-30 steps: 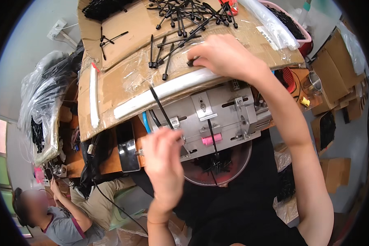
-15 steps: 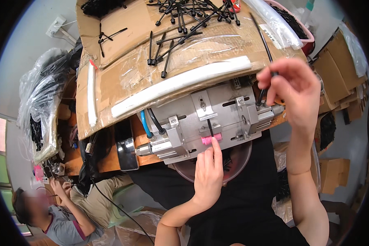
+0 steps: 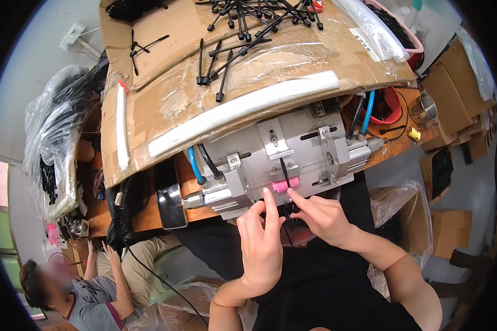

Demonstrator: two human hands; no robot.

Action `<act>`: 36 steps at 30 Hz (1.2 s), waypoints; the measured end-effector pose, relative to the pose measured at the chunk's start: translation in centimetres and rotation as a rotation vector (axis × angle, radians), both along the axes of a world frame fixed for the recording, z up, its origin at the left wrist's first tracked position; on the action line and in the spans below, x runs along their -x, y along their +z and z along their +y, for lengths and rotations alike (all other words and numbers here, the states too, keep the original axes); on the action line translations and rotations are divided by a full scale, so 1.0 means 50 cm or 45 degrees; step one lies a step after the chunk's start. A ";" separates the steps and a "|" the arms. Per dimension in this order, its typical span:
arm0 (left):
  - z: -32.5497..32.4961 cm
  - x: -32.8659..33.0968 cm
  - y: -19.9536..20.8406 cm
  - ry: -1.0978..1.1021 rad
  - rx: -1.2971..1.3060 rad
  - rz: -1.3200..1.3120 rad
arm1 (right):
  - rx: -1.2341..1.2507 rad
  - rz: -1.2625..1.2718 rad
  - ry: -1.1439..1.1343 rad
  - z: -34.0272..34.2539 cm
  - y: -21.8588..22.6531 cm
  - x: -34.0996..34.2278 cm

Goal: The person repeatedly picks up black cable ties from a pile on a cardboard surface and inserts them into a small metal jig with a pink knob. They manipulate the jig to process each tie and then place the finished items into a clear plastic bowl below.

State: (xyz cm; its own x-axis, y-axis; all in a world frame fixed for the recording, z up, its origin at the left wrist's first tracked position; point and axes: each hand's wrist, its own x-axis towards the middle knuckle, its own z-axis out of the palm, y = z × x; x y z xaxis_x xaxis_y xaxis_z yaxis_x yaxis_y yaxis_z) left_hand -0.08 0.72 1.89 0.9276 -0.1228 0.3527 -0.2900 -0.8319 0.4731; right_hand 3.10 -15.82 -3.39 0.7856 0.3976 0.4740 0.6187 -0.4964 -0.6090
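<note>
My left hand (image 3: 258, 243) is raised at the machine's front edge, index finger stretched out, the others loosely bent. Its index tip is beside a pink block (image 3: 280, 184) in the middle of a grey metal fixture (image 3: 247, 149). Across the block lies a thin black rod (image 3: 284, 170). My right hand (image 3: 327, 219) comes from the right, its index tip at the rod's near end. Dark material, apparently a black rod, shows at its thumb tip and runs down between the hands. Whether this joins the rod on the block is hidden.
Behind the fixture, a cardboard sheet (image 3: 171, 94) carries several black knob-ended rods (image 3: 240, 47) and a white strip (image 3: 243, 113). A phone (image 3: 171, 198) lies at left, near blue and black hoses. At right stand a red basket (image 3: 392, 107) and metal cup (image 3: 427, 105). Another person sits lower left.
My right hand has come down and left from the cardboard's right edge with a black rod to the pink block. My left hand has drawn back slightly left, its fingertip off the block.
</note>
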 end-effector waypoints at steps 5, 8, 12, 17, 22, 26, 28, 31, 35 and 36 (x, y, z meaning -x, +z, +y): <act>0.009 -0.009 0.013 -0.021 0.054 0.015 | 0.069 0.022 -0.009 0.002 0.016 -0.007; 0.037 -0.040 0.046 0.005 0.030 -0.078 | 0.182 0.082 0.055 -0.003 0.063 -0.016; 0.105 -0.193 0.100 0.098 0.026 -0.259 | 0.244 -0.189 0.064 -0.011 0.163 -0.101; 0.173 -0.434 0.146 -0.120 0.057 -0.145 | 0.199 -0.692 -0.057 0.124 0.266 -0.381; 0.192 -0.436 0.158 -0.132 0.072 0.112 | 0.776 -0.143 0.156 0.133 0.309 -0.483; 0.210 -0.358 0.148 -0.141 0.151 -0.115 | 0.480 -0.133 0.215 0.059 0.316 -0.465; 0.192 -0.294 0.143 -0.020 0.084 -0.259 | 0.068 0.054 0.220 0.018 0.322 -0.445; 0.134 -0.190 0.105 0.087 0.177 -0.296 | -0.361 0.242 0.200 -0.038 0.342 -0.380; 0.056 -0.058 0.022 0.008 0.108 -0.316 | -0.752 0.351 0.259 -0.117 0.308 -0.360; 0.032 -0.043 0.008 -0.058 0.087 -0.281 | -0.837 0.343 0.265 -0.140 0.306 -0.346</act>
